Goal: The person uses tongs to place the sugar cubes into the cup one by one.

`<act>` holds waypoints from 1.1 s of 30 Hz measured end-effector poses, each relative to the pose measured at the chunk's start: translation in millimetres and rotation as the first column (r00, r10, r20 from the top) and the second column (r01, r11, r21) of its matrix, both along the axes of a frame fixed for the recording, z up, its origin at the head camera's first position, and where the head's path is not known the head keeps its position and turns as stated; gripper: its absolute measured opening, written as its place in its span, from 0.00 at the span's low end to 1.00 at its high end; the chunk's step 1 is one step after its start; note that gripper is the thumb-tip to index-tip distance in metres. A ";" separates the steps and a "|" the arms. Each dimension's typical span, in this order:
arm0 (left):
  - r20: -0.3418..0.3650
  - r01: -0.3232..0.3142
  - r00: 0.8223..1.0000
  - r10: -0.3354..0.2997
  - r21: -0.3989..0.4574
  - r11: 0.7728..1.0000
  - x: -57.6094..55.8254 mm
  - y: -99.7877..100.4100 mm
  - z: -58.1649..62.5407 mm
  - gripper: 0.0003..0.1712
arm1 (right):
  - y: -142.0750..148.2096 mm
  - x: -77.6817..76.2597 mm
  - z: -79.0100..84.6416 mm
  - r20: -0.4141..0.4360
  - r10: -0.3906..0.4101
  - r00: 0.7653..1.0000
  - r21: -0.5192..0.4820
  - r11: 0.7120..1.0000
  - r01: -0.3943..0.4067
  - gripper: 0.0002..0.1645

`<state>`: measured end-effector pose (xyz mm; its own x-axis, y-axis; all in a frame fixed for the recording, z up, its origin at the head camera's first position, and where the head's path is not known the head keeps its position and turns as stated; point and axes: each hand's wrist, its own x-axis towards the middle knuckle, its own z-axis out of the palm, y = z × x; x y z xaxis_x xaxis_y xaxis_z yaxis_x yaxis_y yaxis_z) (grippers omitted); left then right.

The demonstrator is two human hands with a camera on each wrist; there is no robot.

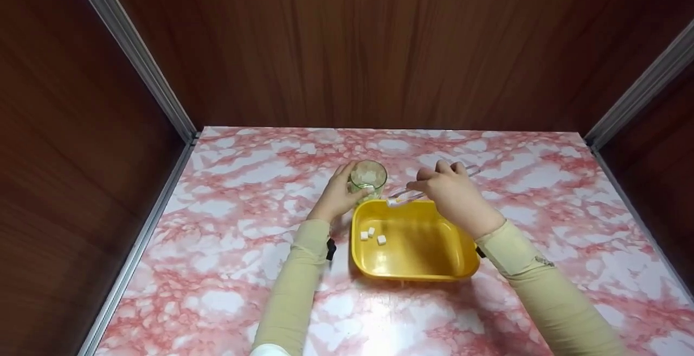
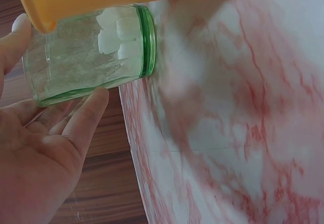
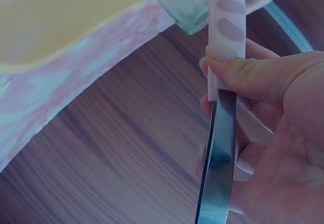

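Observation:
My left hand (image 1: pixel 337 197) holds a clear green-tinted drinking glass (image 2: pixel 76 62), thumb on one side and fingers on the other. The glass stands upright behind a yellow plastic tray (image 1: pixel 417 256), with several white cubes (image 2: pixel 126 42) at its bottom. Above the tray's far right side, my right hand (image 1: pixel 454 196) grips metal tongs (image 3: pixel 218 153), the thumb pressing one pale pink, grey-spotted arm. Their tips point left, close to the tray's far rim near the glass. Something white shows at the tips; I cannot tell whether it is a cube. Three white cubes (image 1: pixel 381 240) lie in the tray's left part.
A red-and-white marbled tabletop (image 1: pixel 227 269) lies under everything. Dark wood panels (image 1: pixel 347 47) close off the back and both sides, with grey metal strips (image 1: pixel 135 47) at the corners.

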<state>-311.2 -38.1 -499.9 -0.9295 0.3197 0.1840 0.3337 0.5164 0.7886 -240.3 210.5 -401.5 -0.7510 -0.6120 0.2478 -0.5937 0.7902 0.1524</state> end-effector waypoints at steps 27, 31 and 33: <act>0.024 -0.002 1.000 0.003 -0.053 0.999 0.1 -0.4 0.3 0.46 | -24.4 -30.7 5.0 -0.001 -0.085 0.996 -0.060 0.995 0.084 0.26; 0.031 -0.003 1.000 0.005 -0.055 0.998 0.5 -1.1 0.6 0.46 | -26.8 -34.2 1.0 0.012 -0.097 0.995 -0.040 0.994 0.098 0.26; 0.029 -0.001 1.000 0.002 -0.052 0.999 0.6 -1.5 0.7 0.46 | -27.6 -35.5 -0.3 0.012 -0.100 0.995 -0.032 0.994 0.101 0.26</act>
<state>-310.6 -39.5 -499.1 -0.9347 0.3265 0.1403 0.3104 0.5576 0.7699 -275.8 183.0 -401.8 -0.8109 -0.5252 0.2579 -0.5125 0.8503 0.1202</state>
